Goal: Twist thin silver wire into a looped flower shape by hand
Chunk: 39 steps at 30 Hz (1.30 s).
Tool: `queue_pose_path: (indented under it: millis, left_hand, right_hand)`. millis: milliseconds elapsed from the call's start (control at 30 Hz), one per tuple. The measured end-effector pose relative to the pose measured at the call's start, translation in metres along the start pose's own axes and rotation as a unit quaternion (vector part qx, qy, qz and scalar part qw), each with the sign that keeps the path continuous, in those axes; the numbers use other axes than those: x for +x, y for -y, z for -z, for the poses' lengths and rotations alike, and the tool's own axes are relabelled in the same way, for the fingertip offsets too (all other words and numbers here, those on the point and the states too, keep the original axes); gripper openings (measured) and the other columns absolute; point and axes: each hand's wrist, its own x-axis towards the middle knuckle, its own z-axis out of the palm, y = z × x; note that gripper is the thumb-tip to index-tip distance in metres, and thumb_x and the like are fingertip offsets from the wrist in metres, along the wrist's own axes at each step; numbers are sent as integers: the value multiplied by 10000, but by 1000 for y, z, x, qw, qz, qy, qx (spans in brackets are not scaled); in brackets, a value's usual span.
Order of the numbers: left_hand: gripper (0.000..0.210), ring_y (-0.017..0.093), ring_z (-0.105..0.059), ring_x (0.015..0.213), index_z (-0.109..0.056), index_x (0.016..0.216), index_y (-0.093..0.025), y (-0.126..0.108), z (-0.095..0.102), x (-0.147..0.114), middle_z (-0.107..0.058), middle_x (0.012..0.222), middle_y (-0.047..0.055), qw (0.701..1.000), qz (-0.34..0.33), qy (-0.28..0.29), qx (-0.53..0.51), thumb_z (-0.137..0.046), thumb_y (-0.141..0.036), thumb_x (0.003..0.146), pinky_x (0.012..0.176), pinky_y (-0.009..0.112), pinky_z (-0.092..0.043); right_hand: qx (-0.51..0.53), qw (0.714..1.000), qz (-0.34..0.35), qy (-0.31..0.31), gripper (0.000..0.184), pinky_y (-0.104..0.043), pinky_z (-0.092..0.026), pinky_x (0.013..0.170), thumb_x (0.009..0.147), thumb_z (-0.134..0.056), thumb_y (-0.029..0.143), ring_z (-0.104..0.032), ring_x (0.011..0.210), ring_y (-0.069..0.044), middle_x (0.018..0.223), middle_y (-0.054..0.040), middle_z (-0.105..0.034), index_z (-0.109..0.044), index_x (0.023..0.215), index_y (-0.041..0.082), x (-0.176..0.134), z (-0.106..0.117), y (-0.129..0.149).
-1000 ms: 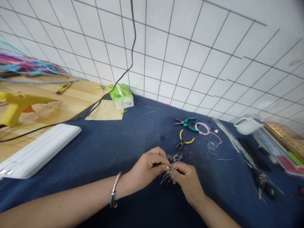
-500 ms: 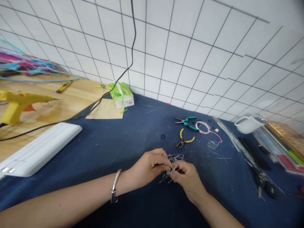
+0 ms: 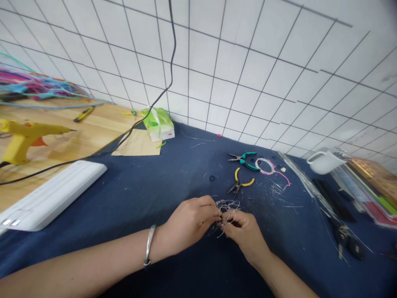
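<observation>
A small tangle of thin silvery wire (image 3: pixel 229 205), bent into loops with loose ends sticking out, is held between my two hands above the dark blue cloth (image 3: pixel 155 190). My left hand (image 3: pixel 194 221), with a silver bangle at the wrist, pinches the wire's left side with thumb and fingers. From the right, my right hand (image 3: pixel 246 231) grips the lower part between thumb and index finger. The fingertips hide the middle of the tangle. Just beyond lie yellow-handled pliers (image 3: pixel 237 184) with open handles, and behind them green-handled long-nose pliers (image 3: pixel 243 158).
Right of the pliers are a white ring (image 3: pixel 264 166) with pink cord, wire scraps, a bundle of straight wires (image 3: pixel 294 174), a white mug (image 3: pixel 324 161) and keys (image 3: pixel 341 238). Leftward are a tissue pack (image 3: pixel 159 124), a white power strip (image 3: pixel 56 194) and a yellow glue gun (image 3: pixel 23 136).
My left hand has rolled at the wrist, its back turning more upward, and its fingers have shifted slightly on the wire. My right hand has stayed nearly still.
</observation>
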Motion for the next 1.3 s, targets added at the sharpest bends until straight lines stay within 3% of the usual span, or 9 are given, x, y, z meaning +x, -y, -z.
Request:
queue_pose_path:
  millis: [267,533,933,1167,1300]
  left_hand:
    - [157,127,-541,721,-611,867,-172,-3,3,3,-571,815,32,999,15,22,28,-456,-158,850,650,249,-457]
    - [162,139,-463,616,-545,787,-167,-12,7,1,-539,755,29,977,-69,60,192,-397,-120,836,567,276,-385]
    - [166,132,-538,733,-576,880,-166,-5,7,4,-542,822,36,996,-4,75,57,-411,-169,866,645,244,-438]
    - [133,149,-521,720,-528,856,-150,-9,9,7,-522,840,50,991,-4,109,75,-396,-152,837,618,264,-435]
    - [94,137,-498,671,-484,845,-152,-9,7,6,-511,830,45,994,15,86,73,-394,-143,817,584,257,-415]
  right_hand:
    - [-30,999,18,8,64,-216,-403,638,731,-624,211,-522,665,-118,688,9,-588,-658,721,159,-1,2,0]
    - [-31,999,-5,18,83,-213,-398,582,743,-620,230,-518,639,-122,690,-3,-595,-671,760,166,0,2,-1]
    - [-10,999,0,36,99,-205,-376,586,744,-634,253,-500,632,-108,676,14,-582,-662,731,160,0,2,-3]
    - [16,999,-24,42,100,-203,-369,545,737,-630,249,-471,580,-96,668,11,-579,-667,753,158,-1,1,-1]
    - [48,998,-30,37,79,-208,-392,563,740,-620,224,-479,579,-93,661,16,-575,-657,773,163,-2,0,1]
